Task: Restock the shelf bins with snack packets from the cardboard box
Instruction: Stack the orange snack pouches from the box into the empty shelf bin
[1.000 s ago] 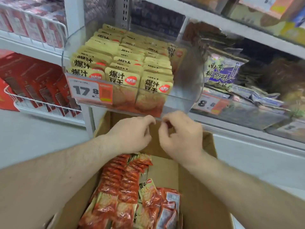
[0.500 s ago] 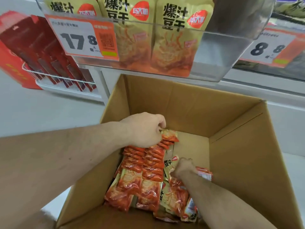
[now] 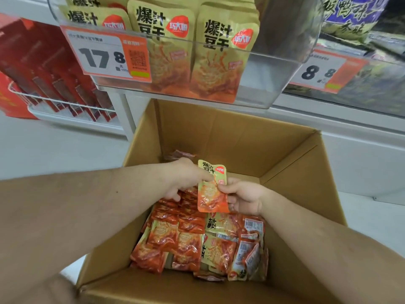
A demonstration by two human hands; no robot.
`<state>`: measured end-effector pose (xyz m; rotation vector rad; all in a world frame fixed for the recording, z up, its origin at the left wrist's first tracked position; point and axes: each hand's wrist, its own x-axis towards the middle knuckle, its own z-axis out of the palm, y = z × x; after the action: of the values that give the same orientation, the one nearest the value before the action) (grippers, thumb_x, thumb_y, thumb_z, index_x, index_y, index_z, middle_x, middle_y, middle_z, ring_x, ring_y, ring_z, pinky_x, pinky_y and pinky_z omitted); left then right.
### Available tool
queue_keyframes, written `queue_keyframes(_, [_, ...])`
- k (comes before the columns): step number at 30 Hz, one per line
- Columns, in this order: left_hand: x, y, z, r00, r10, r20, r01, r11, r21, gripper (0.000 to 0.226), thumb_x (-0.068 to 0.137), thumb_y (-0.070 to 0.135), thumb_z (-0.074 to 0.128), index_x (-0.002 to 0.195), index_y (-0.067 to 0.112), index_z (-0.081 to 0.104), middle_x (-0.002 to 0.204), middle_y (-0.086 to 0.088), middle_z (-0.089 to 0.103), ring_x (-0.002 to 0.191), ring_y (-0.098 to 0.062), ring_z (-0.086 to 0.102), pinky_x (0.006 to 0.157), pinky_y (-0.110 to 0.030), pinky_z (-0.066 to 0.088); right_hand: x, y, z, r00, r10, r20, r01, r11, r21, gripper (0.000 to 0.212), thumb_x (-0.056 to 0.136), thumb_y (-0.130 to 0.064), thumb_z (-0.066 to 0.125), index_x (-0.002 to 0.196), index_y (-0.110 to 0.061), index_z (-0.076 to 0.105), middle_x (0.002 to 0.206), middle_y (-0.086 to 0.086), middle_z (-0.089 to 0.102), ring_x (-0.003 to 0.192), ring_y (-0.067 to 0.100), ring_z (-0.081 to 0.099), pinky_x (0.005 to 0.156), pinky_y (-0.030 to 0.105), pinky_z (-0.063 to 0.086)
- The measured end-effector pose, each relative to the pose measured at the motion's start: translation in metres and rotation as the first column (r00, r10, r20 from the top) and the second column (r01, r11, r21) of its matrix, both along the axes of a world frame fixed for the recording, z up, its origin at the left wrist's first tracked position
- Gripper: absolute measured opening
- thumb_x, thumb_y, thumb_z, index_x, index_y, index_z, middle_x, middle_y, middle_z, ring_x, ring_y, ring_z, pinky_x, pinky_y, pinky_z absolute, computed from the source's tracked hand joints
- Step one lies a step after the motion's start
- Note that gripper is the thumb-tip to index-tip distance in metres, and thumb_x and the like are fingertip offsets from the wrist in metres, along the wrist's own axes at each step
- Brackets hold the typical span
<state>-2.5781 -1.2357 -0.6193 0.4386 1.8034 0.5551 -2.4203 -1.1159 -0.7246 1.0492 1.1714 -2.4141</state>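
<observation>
right hand [image 3: 245, 199] pinches 1 upright snack packet [image 3: 211, 187] inside cardboard box [image 3: 295, 163] | left hand [image 3: 186, 178] grips its left edge | open room along the box's right wall | shelf bin [image 3: 274, 80] overhangs box's far edge

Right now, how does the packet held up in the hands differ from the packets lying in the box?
The held packet stands upright above the cardboard box, pinched by the left hand and right hand; the loose packets lie flat and overlapping on the box floor. The held packet shows its front whole; several loose packets show barcode backs. Both carry the same yellow and orange print.
</observation>
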Motion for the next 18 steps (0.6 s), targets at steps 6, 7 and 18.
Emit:
queue_keyframes(6, [-0.001, -0.012, -0.020, 0.986, 0.167, 0.017, -0.168, 0.984, 0.056, 0.031, 0.082, -0.004, 0.072, 0.111, 0.003, 0.064, 0.108, -0.019, 0.071, 0.095, -0.030, 0.070, 0.087, -0.045, 0.057, -0.014, -0.019, -0.009, 0.986, 0.166, 0.016, -0.166, 0.986, -0.008, 0.032, 0.083, 0.009, 0.060, 0.106, -0.013, 0.064, 0.096, 0.008, 0.066, 0.066, 0.014, 0.057, 0.059, 0.024, 0.045])
queue_keyframes(7, [-0.003, -0.015, -0.021, 0.988, 0.152, -0.007, -0.151, 0.987, 0.057, 0.031, 0.082, -0.003, 0.073, 0.111, 0.004, 0.064, 0.111, -0.019, 0.071, 0.096, -0.028, 0.068, 0.084, -0.040, 0.056, -0.012, -0.021, -0.015, 0.941, 0.273, 0.198, -0.304, 0.941, 0.149, 0.033, 0.083, 0.015, 0.055, 0.104, -0.009, 0.064, 0.094, 0.010, 0.068, 0.061, 0.014, 0.057, 0.051, 0.022, 0.045])
queue_keyframes(18, [-0.022, -0.025, -0.024, 0.980, 0.197, 0.026, -0.198, 0.978, 0.070, 0.027, 0.085, -0.003, 0.071, 0.107, 0.011, 0.068, 0.104, -0.008, 0.074, 0.092, -0.021, 0.069, 0.074, -0.031, 0.055, 0.007, -0.074, -0.088, 0.309, 0.327, 0.893, -0.951, 0.079, 0.300, 0.038, 0.083, -0.010, 0.070, 0.120, -0.009, 0.061, 0.123, 0.009, 0.063, 0.110, 0.025, 0.063, 0.091, 0.036, 0.055])
